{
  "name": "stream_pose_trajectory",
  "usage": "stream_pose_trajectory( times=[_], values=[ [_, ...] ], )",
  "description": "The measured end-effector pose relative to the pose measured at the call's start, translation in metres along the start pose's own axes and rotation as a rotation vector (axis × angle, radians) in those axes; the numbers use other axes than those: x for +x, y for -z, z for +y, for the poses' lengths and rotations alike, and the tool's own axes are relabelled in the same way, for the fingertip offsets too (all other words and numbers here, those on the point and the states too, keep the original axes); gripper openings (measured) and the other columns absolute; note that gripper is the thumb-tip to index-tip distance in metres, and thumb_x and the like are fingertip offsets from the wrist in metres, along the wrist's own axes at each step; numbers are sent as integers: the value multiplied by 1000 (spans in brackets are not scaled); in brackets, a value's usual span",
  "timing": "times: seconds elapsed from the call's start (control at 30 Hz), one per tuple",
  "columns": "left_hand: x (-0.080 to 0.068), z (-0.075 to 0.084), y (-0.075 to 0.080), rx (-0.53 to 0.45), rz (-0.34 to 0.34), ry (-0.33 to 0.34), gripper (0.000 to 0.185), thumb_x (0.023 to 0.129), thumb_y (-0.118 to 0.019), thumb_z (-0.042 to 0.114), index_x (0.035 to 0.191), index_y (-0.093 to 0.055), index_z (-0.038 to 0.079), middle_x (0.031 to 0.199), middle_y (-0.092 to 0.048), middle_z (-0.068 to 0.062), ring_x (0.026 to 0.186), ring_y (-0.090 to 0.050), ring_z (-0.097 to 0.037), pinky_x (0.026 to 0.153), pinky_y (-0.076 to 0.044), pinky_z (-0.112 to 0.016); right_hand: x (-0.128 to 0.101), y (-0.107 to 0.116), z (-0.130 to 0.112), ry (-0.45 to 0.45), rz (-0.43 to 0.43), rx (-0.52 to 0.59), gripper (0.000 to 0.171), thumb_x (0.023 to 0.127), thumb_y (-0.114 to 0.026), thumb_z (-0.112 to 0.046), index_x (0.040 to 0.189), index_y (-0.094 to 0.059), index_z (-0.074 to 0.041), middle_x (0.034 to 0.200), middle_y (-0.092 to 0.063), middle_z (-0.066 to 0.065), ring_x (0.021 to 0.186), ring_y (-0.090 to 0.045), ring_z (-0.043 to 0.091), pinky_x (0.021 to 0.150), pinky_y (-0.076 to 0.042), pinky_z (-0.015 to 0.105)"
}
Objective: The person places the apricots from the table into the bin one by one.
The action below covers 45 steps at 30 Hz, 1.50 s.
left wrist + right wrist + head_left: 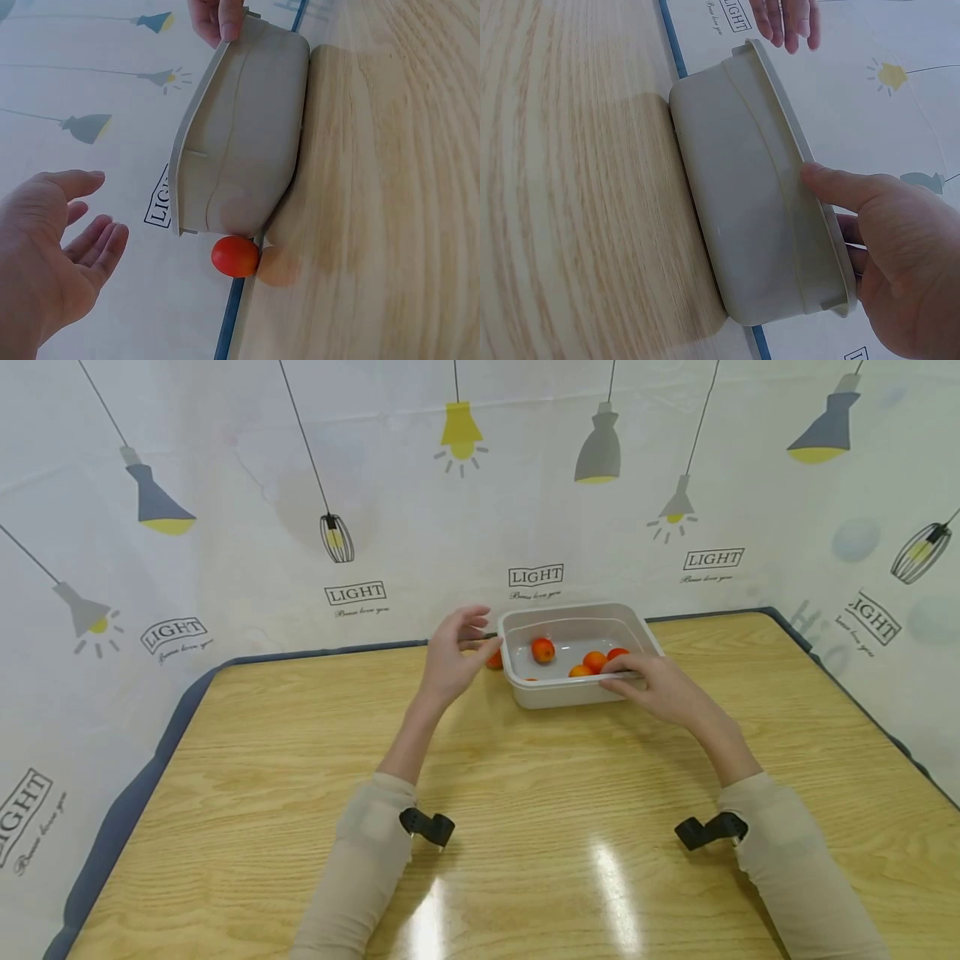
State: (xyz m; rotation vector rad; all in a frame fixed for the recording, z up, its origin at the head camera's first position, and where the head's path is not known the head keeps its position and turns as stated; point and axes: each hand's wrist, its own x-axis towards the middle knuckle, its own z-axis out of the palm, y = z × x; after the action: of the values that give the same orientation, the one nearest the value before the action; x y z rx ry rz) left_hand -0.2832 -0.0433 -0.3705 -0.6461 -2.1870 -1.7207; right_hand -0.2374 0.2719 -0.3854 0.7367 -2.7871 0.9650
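Note:
A pale plastic tub (573, 692) stands at the far middle of the wooden table (525, 793) and holds several red-orange tomatoes (543, 649). My right hand (637, 677) pinches the tub's front right rim: the thumb (840, 185) lies on the outside of the tub (742, 195) and the fingers reach inside. One loose tomato (493, 660) lies on the table against the tub's left side, by the table's far edge. My left hand (461, 639) hovers open just left of the tub, a little above that tomato (235, 256), touching nothing.
A wall sheet printed with lamps (461, 435) rises right behind the table. A blue-grey border (135, 785) runs along the table's left and far edges. Wrist cameras (427, 825) sit on both sleeves.

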Motion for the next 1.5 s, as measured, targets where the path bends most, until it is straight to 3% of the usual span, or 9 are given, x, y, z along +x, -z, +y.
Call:
stream_pose_trajectory(
  times=[0.53,0.7,1.07,1.27,1.5],
  values=[
    [9,-14,17,56,41,145,46,91,-73,2,133,-57,-4,123,-62,-21,111,-60,-36,97,-52,-45,0,0,0,-11,-11,-8,22,96,-70,-17,115,-71,-5,113,-70,12,107,-62,31,97,-48,52],
    [11,-22,20,65,30,183,48,91,-73,4,135,-55,-4,126,-60,-25,117,-56,-44,98,-51,-44,-1,0,1,-4,-5,-9,22,96,-70,-17,115,-71,-5,112,-70,12,107,-62,31,96,-49,52],
    [7,-45,20,80,-10,317,53,92,-73,7,139,-51,-2,134,-55,-26,121,-53,-41,100,-49,-46,0,0,2,0,-1,-17,22,97,-70,-19,115,-71,-6,112,-70,11,106,-62,31,96,-49,51],
    [4,-53,17,106,-86,364,56,93,-70,9,144,-47,1,141,-51,-25,126,-50,-39,104,-47,-46,-1,1,1,-1,-4,-26,23,97,-69,-20,115,-71,-5,112,-70,11,105,-62,31,95,-49,51],
    [3,-59,9,111,-169,350,61,93,-72,8,147,-45,1,143,-50,-25,126,-51,-39,106,-45,-46,-1,1,1,-1,-7,-21,23,97,-69,-20,115,-71,-6,111,-70,11,104,-62,30,94,-49,50]
  ],
)
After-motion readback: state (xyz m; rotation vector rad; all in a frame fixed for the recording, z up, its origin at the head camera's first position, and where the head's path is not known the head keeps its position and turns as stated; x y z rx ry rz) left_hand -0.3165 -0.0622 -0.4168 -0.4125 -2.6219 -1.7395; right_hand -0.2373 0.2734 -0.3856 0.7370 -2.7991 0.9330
